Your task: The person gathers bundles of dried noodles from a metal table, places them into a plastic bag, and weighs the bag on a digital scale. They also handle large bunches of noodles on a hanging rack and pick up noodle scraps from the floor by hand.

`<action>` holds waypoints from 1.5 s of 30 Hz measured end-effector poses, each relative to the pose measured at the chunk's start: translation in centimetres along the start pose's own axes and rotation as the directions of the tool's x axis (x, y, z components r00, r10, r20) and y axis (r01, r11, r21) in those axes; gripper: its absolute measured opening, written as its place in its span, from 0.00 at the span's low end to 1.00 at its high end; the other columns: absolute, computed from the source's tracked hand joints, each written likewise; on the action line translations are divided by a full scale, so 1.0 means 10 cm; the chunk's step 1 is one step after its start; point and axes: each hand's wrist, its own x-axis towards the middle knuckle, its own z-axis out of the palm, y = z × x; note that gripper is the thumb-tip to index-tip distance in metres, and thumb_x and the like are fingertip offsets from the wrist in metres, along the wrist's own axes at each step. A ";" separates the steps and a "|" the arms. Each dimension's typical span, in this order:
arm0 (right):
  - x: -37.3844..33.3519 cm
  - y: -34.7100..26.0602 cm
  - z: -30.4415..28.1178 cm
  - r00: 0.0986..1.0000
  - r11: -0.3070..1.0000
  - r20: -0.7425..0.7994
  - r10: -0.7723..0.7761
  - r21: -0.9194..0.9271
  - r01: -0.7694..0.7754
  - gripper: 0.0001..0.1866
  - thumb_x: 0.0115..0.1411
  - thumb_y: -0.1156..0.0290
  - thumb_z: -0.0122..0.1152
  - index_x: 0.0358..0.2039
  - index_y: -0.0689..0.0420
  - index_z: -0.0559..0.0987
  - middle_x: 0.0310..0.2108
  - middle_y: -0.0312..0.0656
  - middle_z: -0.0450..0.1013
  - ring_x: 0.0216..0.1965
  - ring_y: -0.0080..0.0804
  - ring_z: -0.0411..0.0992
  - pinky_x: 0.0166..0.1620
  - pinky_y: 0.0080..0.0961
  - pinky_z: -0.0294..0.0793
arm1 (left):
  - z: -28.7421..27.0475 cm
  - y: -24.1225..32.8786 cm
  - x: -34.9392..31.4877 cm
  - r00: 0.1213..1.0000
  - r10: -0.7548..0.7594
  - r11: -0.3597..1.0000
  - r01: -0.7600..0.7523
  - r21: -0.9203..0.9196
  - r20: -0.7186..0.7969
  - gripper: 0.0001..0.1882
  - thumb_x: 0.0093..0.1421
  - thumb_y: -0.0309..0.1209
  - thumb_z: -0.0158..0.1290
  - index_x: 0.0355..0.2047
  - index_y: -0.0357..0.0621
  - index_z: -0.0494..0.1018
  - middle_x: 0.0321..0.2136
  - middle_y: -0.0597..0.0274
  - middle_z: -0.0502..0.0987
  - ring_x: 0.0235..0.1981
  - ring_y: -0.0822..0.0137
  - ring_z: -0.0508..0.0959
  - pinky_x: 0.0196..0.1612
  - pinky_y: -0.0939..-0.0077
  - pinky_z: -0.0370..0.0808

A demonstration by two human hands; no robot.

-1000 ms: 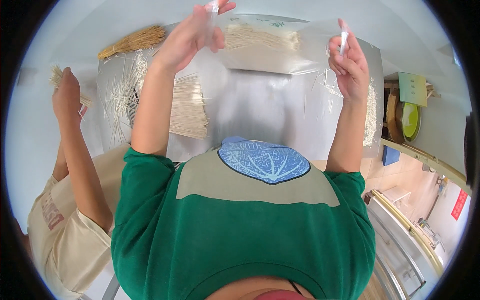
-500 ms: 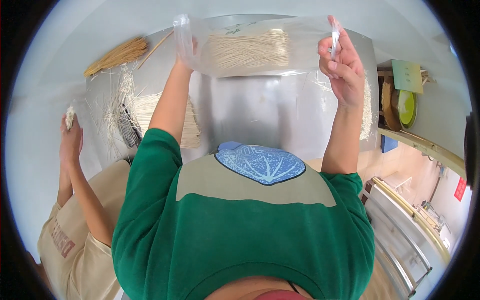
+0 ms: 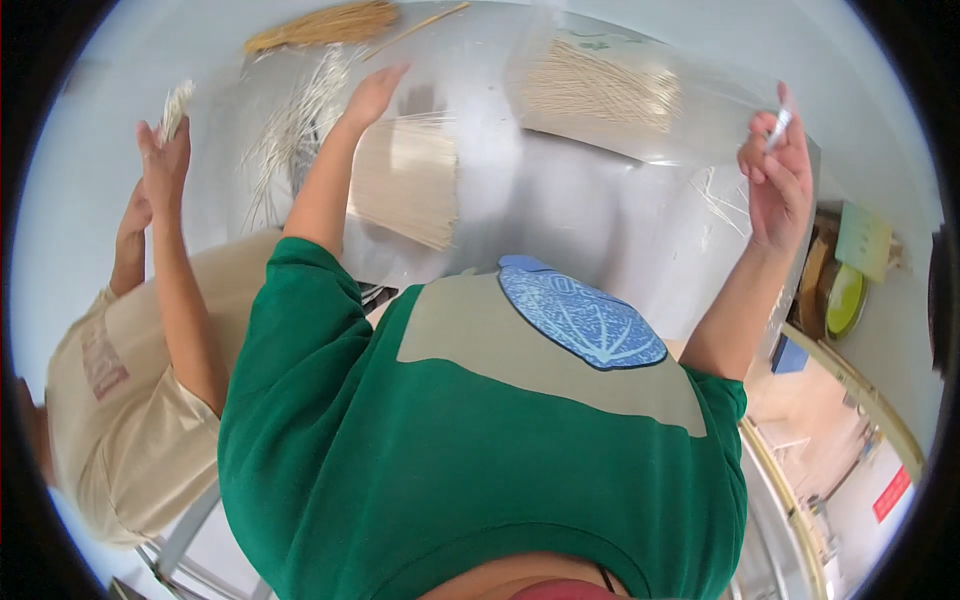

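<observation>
Now, close to us, a wide, flat pile of pale, straight sticks (image 3: 405, 185) lies on the shiny silver counter (image 3: 520, 195). Just past it, our bare left hand (image 3: 375, 95) is free, fingers stretched, with nothing in it that we can see. Off to the right, our bare right hand (image 3: 778, 185) pinches the shiny end of a clear, thin plastic bag (image 3: 705, 105). The bag spreads over a block of pale, thin sticks (image 3: 600, 88); we can't tell if they are inside or under it. Farthest back lies a yellow straw broom (image 3: 320, 26). We think handling the bag is the step, and moving it would call for two hands. Half a second ago our left hand held its other end; now it has let go.
</observation>
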 end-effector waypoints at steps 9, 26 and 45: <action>-0.48 0.35 1.50 0.996 0.996 -0.079 0.041 -0.076 -0.047 0.39 0.48 0.73 0.53 0.59 0.70 0.50 0.40 0.44 0.68 0.29 0.21 0.64 0.44 0.24 0.66 | -0.73 -1.07 -1.78 0.984 0.049 0.711 -0.153 0.686 0.169 0.38 0.52 0.54 0.49 0.56 0.40 0.58 0.53 0.51 0.60 0.55 0.57 0.62 0.61 0.50 0.46; -0.88 0.94 1.76 0.992 0.997 -0.112 0.059 -0.041 -0.064 0.36 0.51 0.76 0.49 0.58 0.73 0.47 0.42 0.47 0.68 0.38 0.28 0.69 0.57 0.38 0.59 | -0.53 -1.78 -2.29 0.870 -0.061 0.592 -0.363 0.720 0.489 0.27 0.34 0.31 0.61 0.39 0.43 0.70 0.38 0.54 0.73 0.43 0.55 0.72 0.46 0.62 0.67; -1.27 1.98 0.87 0.960 0.971 -0.209 0.185 -0.114 -0.212 0.31 0.56 0.73 0.49 0.58 0.70 0.51 0.45 0.50 0.68 0.47 0.36 0.67 0.55 0.30 0.58 | 0.22 -2.21 -1.79 0.973 0.141 0.929 -0.194 0.315 0.184 0.20 0.40 0.27 0.56 0.38 0.40 0.72 0.31 0.51 0.77 0.36 0.55 0.76 0.42 0.69 0.71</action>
